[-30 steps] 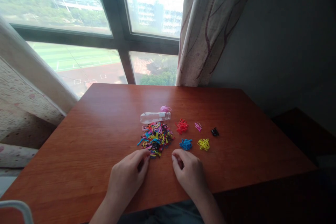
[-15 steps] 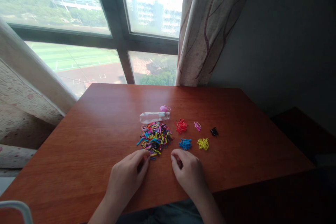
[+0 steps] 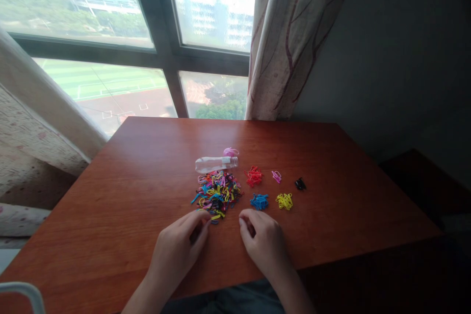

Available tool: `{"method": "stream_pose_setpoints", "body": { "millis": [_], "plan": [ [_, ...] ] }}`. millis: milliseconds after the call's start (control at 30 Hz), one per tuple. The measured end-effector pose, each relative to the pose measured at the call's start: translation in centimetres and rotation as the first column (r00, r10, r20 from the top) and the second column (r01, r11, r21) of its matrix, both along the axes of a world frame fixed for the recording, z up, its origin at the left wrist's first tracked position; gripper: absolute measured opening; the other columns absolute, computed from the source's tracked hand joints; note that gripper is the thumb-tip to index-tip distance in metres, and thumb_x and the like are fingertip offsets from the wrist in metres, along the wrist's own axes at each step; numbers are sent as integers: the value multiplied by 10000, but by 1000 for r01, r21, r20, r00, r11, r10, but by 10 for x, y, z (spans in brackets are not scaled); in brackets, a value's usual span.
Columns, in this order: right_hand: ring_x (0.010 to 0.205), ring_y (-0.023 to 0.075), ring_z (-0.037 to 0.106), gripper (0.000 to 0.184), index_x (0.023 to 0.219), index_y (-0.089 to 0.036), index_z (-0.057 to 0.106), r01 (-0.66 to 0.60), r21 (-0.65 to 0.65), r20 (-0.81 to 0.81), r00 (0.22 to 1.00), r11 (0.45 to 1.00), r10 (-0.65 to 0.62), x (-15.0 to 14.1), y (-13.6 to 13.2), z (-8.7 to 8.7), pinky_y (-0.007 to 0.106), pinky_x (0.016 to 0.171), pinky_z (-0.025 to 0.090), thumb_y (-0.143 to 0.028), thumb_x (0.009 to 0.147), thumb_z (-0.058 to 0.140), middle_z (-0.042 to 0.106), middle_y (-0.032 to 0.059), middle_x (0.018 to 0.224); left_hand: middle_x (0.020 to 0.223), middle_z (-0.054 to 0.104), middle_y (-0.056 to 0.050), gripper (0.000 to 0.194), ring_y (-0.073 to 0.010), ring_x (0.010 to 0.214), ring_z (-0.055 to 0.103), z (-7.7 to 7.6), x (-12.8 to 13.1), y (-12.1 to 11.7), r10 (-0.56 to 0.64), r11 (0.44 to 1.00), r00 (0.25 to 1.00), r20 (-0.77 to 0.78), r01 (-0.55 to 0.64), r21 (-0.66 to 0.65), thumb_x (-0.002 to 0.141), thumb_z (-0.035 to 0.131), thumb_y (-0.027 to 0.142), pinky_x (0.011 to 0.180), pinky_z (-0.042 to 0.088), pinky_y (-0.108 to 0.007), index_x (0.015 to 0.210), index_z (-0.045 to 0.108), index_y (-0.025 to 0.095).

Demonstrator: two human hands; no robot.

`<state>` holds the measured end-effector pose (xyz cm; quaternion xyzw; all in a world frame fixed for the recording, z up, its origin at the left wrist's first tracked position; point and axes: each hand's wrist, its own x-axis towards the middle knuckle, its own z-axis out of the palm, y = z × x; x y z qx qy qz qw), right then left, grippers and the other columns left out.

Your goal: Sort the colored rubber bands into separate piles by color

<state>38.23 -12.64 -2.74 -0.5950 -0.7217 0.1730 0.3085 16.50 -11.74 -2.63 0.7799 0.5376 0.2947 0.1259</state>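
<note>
A mixed heap of small coloured rubber bands [image 3: 219, 190] lies on the brown table. My left hand [image 3: 181, 243] rests at the heap's near edge, thumb and forefinger pinched beside a yellow band; anything between the fingertips is too small to make out. Facing it, my right hand [image 3: 263, 238] is also curled with its fingertips together, just short of the blue bands [image 3: 259, 201]. Whether it holds anything is hidden. Separate groups lie to the right: red bands [image 3: 253, 176], yellow bands [image 3: 284, 201], a few pink bands [image 3: 276, 176] and black bands [image 3: 300, 184].
Behind the heap a clear plastic bottle [image 3: 211, 164] lies on its side, with a pink bundle [image 3: 231, 151] beyond its neck. The wooden table [image 3: 121, 196] reaches to the window and curtain [image 3: 283, 59]. A pale curved rail [image 3: 25, 288] shows at lower left.
</note>
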Motion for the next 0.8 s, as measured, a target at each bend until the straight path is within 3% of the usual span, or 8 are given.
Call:
{"method": "stream_pose_setpoints", "body": {
  "millis": [133,233,333,467,633,800],
  "plan": [
    [688,159,571,167,830,-217,615,-20,5,15,1000,1000,20,-1,-6,1,262,649,328,-136,901,488,636,-1,734,849,750,-2,155,-143,686,701,7,8,3,-51,999,999,-6,51,-6,922,498,243,629,514,-215,929,652,233],
    [710,163,572,169,839,-218,603,-27,0,29,999,1000,27,-1,-12,1,261,653,321,-134,907,473,636,3,749,782,726,0,169,-132,646,670,22,26,12,-110,994,994,-30,110,1,934,486,240,583,466,-205,899,651,225],
    [707,162,573,166,799,-215,578,-21,12,49,999,1000,20,-1,-16,-1,261,637,305,-125,887,470,627,4,733,763,715,-2,183,-124,627,647,42,57,29,-184,983,981,-66,184,-8,932,476,223,571,434,-204,883,652,220],
    [657,152,575,149,745,-210,553,16,33,116,993,999,-20,0,-17,-5,268,595,275,-93,816,493,608,-1,693,858,734,-28,158,-162,732,681,60,106,59,-338,937,918,-209,308,-163,904,513,230,626,467,-229,920,670,227],
    [660,150,601,140,755,-209,576,12,35,113,993,999,-16,-1,-15,-4,263,588,285,-95,809,516,624,-3,704,806,736,-80,142,-214,711,702,58,155,89,-377,919,887,-266,324,-224,863,555,236,645,506,-281,900,688,201],
    [668,158,611,166,734,-209,581,16,34,97,995,999,-20,-1,-15,-6,259,595,297,-63,776,513,623,-4,696,789,731,-106,153,-246,713,717,50,174,96,-443,889,854,-275,377,-260,847,549,199,659,529,-322,859,701,183]
  ]
}}
